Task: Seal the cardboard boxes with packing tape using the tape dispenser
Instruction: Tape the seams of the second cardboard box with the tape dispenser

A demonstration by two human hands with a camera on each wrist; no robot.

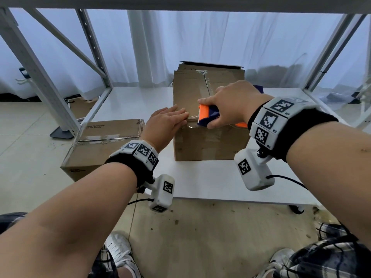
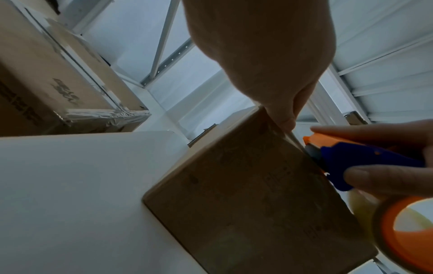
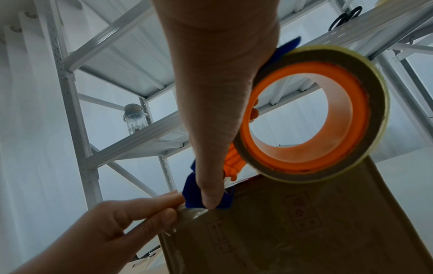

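A brown cardboard box (image 1: 200, 141) stands on a low white table (image 1: 200, 183); clear tape runs along its top seam. My right hand (image 1: 206, 113) grips a blue and orange tape dispenser (image 1: 212, 114) at the box's near top edge, thumb along its side (image 3: 211, 166). The tape roll (image 3: 311, 115) hangs over the box's front face (image 3: 293, 231). My left hand (image 1: 180, 119) lies flat on the box top just left of the dispenser. Its straight fingers (image 2: 281, 111) press the tape at the edge, and its thumb (image 3: 164, 216) sits below the edge.
A second taped cardboard box (image 1: 100, 145) sits on the floor to the left of the table. White shelf posts (image 1: 40, 77) rise on both sides, with a curtain behind. A water bottle (image 3: 136, 118) and scissors (image 3: 344, 15) lie on upper shelves.
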